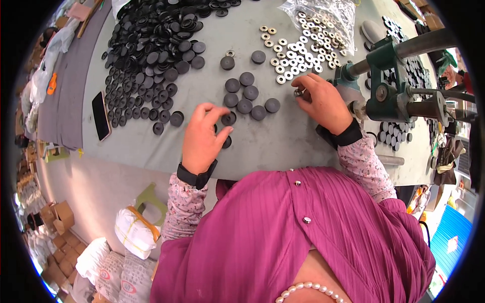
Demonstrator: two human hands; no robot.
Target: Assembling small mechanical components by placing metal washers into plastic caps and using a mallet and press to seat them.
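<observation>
My left hand [201, 137] is open above the table, thumb and index finger apart. Beside its fingertips lies a hollow black round cap [229, 119], with another partly hidden near the thumb. Between the thumb and fingers of my right hand [324, 103] is a small metal bearing [298, 93], partly covered by the fingers. Several dark grey discs [244, 105] form a loose cluster between my hands. Behind them a single metal bearing [230, 53] sits touching another disc [227, 63].
A large heap of black caps [151, 48] covers the far left. Loose silver bearings [298, 58] spill from a clear plastic bag [333, 15]. At right stands a green hand press [386, 81], with grey discs [393, 134] beyond it. A phone [101, 115] lies at the left edge.
</observation>
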